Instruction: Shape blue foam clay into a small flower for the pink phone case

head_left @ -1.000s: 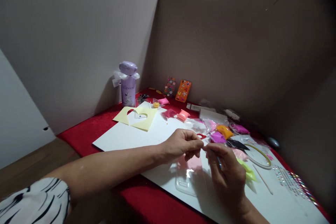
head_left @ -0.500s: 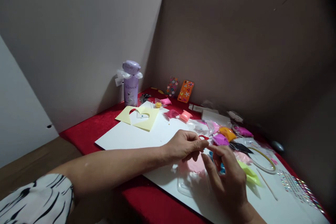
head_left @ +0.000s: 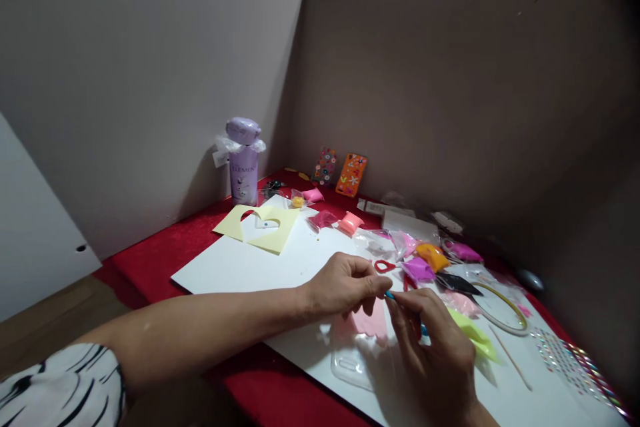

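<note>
Hands [head_left: 345, 288] [head_left: 436, 341] tight on blue piece [head_left: 389, 295] over white board [head_left: 240, 265], between near edge [head_left: 311, 377] and colourful packets [head_left: 419, 269]

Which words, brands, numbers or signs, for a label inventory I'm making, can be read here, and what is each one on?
"ELEMEN" on the purple bottle; a further letter may curve out of sight.
Small print above it: too small to read.
White tag beside the bottle: nothing legible.
Long pale packet behind: marks too blurred to read.
</note>
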